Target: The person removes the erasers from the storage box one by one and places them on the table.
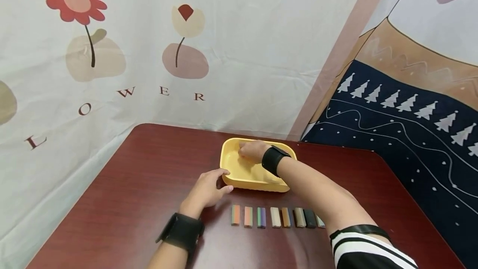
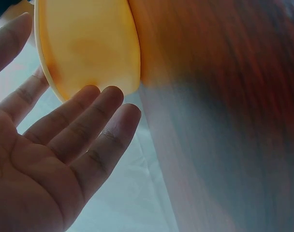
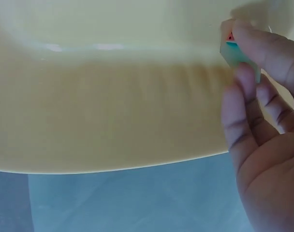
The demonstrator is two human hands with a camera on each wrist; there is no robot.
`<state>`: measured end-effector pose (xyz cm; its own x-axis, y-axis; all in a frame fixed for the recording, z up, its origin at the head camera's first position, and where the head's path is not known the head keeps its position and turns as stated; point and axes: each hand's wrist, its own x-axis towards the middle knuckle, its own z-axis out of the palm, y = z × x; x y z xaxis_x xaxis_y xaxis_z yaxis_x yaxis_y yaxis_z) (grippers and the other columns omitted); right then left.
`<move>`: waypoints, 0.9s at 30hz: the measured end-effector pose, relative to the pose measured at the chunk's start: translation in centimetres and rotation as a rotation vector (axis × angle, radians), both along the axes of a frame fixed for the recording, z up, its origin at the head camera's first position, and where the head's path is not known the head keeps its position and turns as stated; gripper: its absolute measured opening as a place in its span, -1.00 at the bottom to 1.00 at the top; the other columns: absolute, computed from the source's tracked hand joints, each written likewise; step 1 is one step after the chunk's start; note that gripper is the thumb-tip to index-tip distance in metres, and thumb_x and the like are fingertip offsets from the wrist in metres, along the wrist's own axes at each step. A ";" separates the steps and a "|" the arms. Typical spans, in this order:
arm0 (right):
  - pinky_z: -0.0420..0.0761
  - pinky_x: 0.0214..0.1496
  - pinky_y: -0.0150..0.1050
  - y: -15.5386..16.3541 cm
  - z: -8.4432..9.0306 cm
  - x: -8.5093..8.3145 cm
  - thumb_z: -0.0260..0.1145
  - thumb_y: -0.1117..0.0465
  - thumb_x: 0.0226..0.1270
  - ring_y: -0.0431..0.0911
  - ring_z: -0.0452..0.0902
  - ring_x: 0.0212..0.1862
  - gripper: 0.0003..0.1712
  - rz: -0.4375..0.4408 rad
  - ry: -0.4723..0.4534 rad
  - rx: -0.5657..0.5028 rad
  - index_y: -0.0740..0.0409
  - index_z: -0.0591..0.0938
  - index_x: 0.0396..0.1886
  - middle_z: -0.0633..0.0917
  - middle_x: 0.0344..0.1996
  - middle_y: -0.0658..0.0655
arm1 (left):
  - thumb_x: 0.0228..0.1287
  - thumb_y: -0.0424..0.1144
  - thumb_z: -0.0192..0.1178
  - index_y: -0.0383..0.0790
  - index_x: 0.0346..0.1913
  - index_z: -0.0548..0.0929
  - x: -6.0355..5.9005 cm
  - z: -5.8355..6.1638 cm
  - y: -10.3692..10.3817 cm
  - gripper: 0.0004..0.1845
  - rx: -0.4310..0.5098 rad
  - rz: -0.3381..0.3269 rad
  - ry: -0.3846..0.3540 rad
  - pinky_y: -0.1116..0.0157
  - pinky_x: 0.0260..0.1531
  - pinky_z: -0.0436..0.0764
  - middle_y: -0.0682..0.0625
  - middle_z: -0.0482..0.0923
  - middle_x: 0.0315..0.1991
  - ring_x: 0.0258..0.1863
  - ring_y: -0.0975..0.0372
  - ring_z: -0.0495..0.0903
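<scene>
A shallow yellow plastic tub [image 1: 254, 185] stands at the back of the table. In the head view my right hand [image 1: 254, 151] reaches down inside it. The right wrist view shows the thumb and fingertips pinching a small pale-green block [image 3: 242, 59] with a teal band and a red, black-dotted patch, close over the tub's floor. My left hand [image 1: 207, 190] is at the tub's front left corner, thumb and index finger apart at the rim. Its other fingers [image 2: 96, 137] extend loosely beside the yellow wall in the left wrist view, with nothing held.
In front of the tub, a row of several small two-coloured blocks [image 1: 275, 217] lies on the dark red table [image 1: 149, 169]. My right forearm passes over the row's right end and hides part of it. A printed cloth [image 1: 254, 53] hangs right behind the table's back edge.
</scene>
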<state>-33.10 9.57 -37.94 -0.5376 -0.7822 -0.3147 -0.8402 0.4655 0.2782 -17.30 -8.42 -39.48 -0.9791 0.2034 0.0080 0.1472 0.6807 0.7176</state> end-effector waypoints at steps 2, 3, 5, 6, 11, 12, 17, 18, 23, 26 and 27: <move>0.46 -0.38 -0.35 0.2 0.4 0.3 0.25 0.29 0.40 -0.17 0.39 -0.37 -0.90 -0.034 -0.001 0.017 0.02 0.67 -0.25 0.46 -0.32 0.00 | 0.24 -0.15 0.35 -0.13 0.16 0.58 0.0 0.0 0.1 -0.57 -0.002 0.000 -0.002 -0.03 0.15 0.40 -0.09 0.53 0.16 0.21 -0.04 0.42; 0.49 -0.35 -0.34 0.4 0.5 0.4 0.27 0.29 0.38 -0.16 0.43 -0.34 -0.89 -0.044 0.005 0.019 0.00 0.67 -0.21 0.47 -0.29 0.00 | 0.24 -0.15 0.35 -0.13 0.16 0.58 -0.1 0.0 0.1 -0.57 -0.003 -0.001 -0.001 -0.02 0.15 0.41 -0.09 0.53 0.16 0.21 -0.04 0.42; 0.54 -0.25 -0.30 0.7 0.8 0.7 0.32 0.30 0.33 -0.12 0.50 -0.27 -0.83 -0.050 0.012 0.006 -0.02 0.69 -0.14 0.52 -0.24 0.00 | 0.24 -0.15 0.35 -0.13 0.15 0.58 -0.1 -0.1 0.2 -0.57 -0.006 -0.004 0.003 -0.01 0.14 0.42 -0.09 0.53 0.15 0.20 -0.03 0.44; 0.56 -0.19 -0.28 0.9 1.0 0.8 0.34 0.31 0.31 -0.09 0.52 -0.24 -0.80 -0.045 0.011 -0.008 -0.01 0.69 -0.10 0.54 -0.22 0.02 | 0.24 -0.15 0.35 -0.13 0.15 0.59 -0.1 -0.1 0.2 -0.57 -0.007 -0.005 0.005 -0.01 0.13 0.42 -0.09 0.54 0.15 0.19 -0.02 0.45; 0.59 -0.14 -0.25 2.0 2.4 1.3 0.34 0.40 0.24 -0.01 0.58 -0.19 -0.68 -0.022 -0.048 -0.141 0.13 0.69 0.00 0.61 -0.15 0.13 | 0.23 -0.14 0.36 -0.14 0.15 0.59 -0.1 0.0 0.1 -0.57 -0.016 -0.001 0.014 0.00 0.14 0.41 -0.09 0.54 0.14 0.19 -0.03 0.44; 0.59 -0.14 -0.26 2.2 2.8 1.5 0.34 0.41 0.23 -0.01 0.58 -0.18 -0.67 -0.029 -0.075 -0.177 0.16 0.69 0.00 0.61 -0.14 0.15 | 0.23 -0.14 0.36 -0.13 0.15 0.59 -0.1 0.0 0.1 -0.57 -0.019 0.002 0.013 -0.01 0.14 0.41 -0.09 0.54 0.14 0.19 -0.04 0.44; 0.58 -0.01 -0.21 5.1 4.7 2.8 0.42 0.37 0.16 0.03 0.55 -0.04 -0.74 -0.088 -0.182 -0.361 0.21 0.69 -0.11 0.59 -0.07 0.20 | 0.23 -0.13 0.36 -0.12 0.17 0.58 -0.2 0.0 0.1 -0.55 -0.031 0.004 0.006 -0.03 0.17 0.38 -0.11 0.53 0.16 0.23 -0.05 0.41; 0.57 0.00 -0.20 5.8 5.0 3.2 0.43 0.35 0.14 0.03 0.54 -0.03 -0.73 -0.099 -0.191 -0.399 0.21 0.69 -0.12 0.59 -0.07 0.20 | 0.23 -0.13 0.36 -0.12 0.17 0.58 -0.3 0.0 0.1 -0.55 -0.030 0.003 0.004 -0.03 0.17 0.38 -0.11 0.52 0.17 0.23 -0.06 0.40; 0.57 -0.07 -0.19 9.8 5.9 5.6 0.44 0.25 0.15 -0.02 0.52 -0.10 -0.60 -0.182 -0.185 -0.576 0.27 0.65 0.00 0.57 -0.11 0.14 | 0.23 -0.13 0.36 -0.13 0.19 0.57 -0.2 -0.1 0.1 -0.53 -0.040 -0.001 0.001 -0.06 0.19 0.35 -0.14 0.51 0.19 0.26 -0.09 0.37; 0.58 -0.09 -0.16 12.7 6.0 7.6 0.48 0.22 0.12 -0.03 0.51 -0.12 -0.54 -0.253 -0.160 -0.682 0.29 0.64 0.02 0.57 -0.12 0.11 | 0.23 -0.14 0.35 -0.14 0.19 0.56 -0.2 -0.1 0.1 -0.53 -0.040 -0.009 0.004 -0.07 0.19 0.35 -0.15 0.50 0.19 0.26 -0.10 0.37; 0.58 -0.10 -0.15 13.8 5.9 8.4 0.50 0.22 0.10 -0.03 0.51 -0.12 -0.52 -0.283 -0.147 -0.711 0.29 0.64 0.02 0.57 -0.13 0.10 | 0.24 -0.14 0.35 -0.14 0.20 0.56 -0.3 -0.1 0.1 -0.52 -0.040 -0.012 0.002 -0.07 0.19 0.35 -0.16 0.50 0.19 0.26 -0.10 0.36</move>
<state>-24.75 23.35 -32.01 -0.7384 -0.6622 0.1275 -0.6681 0.6925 -0.2723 -17.55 -8.30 -39.55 -0.9765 0.2157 0.0019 0.1574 0.7067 0.6897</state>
